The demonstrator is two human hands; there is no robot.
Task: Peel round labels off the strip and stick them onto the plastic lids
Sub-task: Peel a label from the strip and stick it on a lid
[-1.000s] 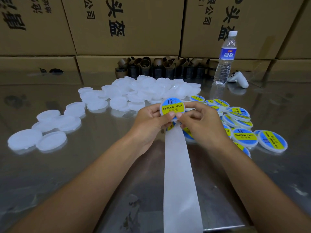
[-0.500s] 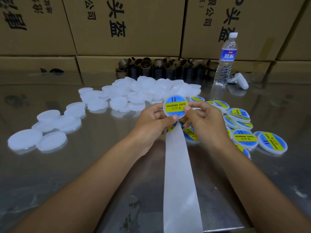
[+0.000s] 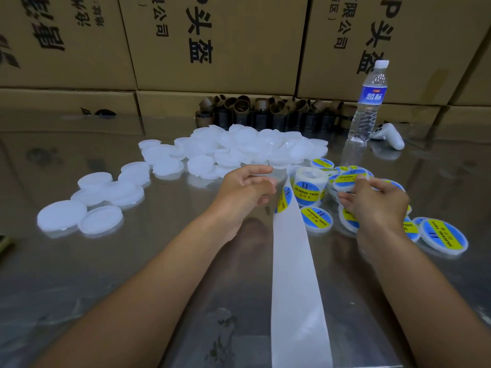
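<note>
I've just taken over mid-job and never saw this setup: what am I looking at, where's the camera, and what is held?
No machine: a person's two bare hands, filmed by one head-worn camera looking down. On the shiny table are plain white lids, finished lids, a label roll and its white strip. The right hand pinches a labelled lid above the finished ones. The left hand is curled beside the strip; whether it grips it is unclear.

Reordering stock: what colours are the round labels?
Round sticker labels: blue with a yellow band, dark lettering; head view.
</note>
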